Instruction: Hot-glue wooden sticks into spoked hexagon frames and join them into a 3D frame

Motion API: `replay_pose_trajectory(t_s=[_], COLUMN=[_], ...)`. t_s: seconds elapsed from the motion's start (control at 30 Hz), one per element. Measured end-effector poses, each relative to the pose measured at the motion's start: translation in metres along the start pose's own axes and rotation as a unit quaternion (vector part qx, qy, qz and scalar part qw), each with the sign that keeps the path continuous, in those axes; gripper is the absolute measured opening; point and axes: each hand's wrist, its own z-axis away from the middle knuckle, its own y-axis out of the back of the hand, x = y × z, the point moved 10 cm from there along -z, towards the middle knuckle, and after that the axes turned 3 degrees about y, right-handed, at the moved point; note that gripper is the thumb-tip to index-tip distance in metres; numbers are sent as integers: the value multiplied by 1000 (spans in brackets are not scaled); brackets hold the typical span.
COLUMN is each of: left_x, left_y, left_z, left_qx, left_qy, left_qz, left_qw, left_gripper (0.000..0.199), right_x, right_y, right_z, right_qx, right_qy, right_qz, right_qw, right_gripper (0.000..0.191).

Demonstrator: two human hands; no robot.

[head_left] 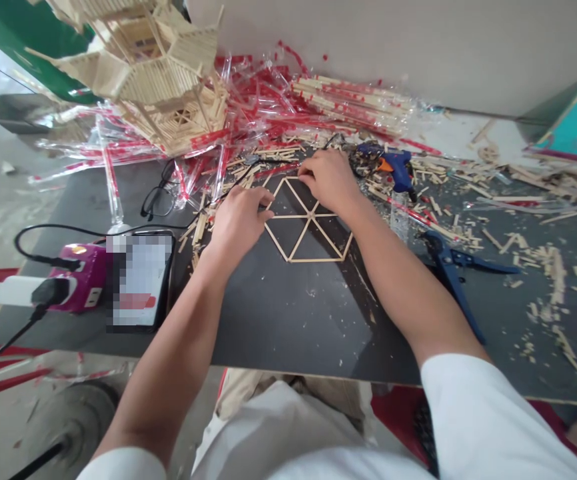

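- Working at a dark grey, flat tabletop, strewn with scraps.
- Spotting, along the far side, a tangled heap of clear plastic wrappers with red ends.
- Looking far left now, up at a tiered, pagoda-like model of pale wooden sticks.
- And centre stage, seeing a flat hexagonal frame of thin pale wooden sticks, lying on the tabletop with spokes meeting at a hub.
- Keeping hands apart here: left hand at the frame's left corner, right hand bent over its far right side; impossible to tell if pinching or merely touching, with fingertips partly hidden.
- Over right, finding blue-handled cutters.
- Near left, catching a black rectangular phone just beside a purple boxy power socket with plugs inserted.
- Far right of centre, glimpsing a blue-and-orange glue gun.
- Far left, noting black-framed glasses.
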Motion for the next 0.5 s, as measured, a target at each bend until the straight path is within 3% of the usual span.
replay_pose_trajectory(t_s=[0.5], left_x=[1], left_y=[0], left_z=[0], left_qx=[-2], left_qy=[-8], left_qz=[-3], left_qw=[1000], left_gripper=[30], right_x=[-3], right_y=[1], right_z=[3], right_qx=[3], right_qy=[1], right_qz=[9], right_qw=[1000], right_gripper=[27])
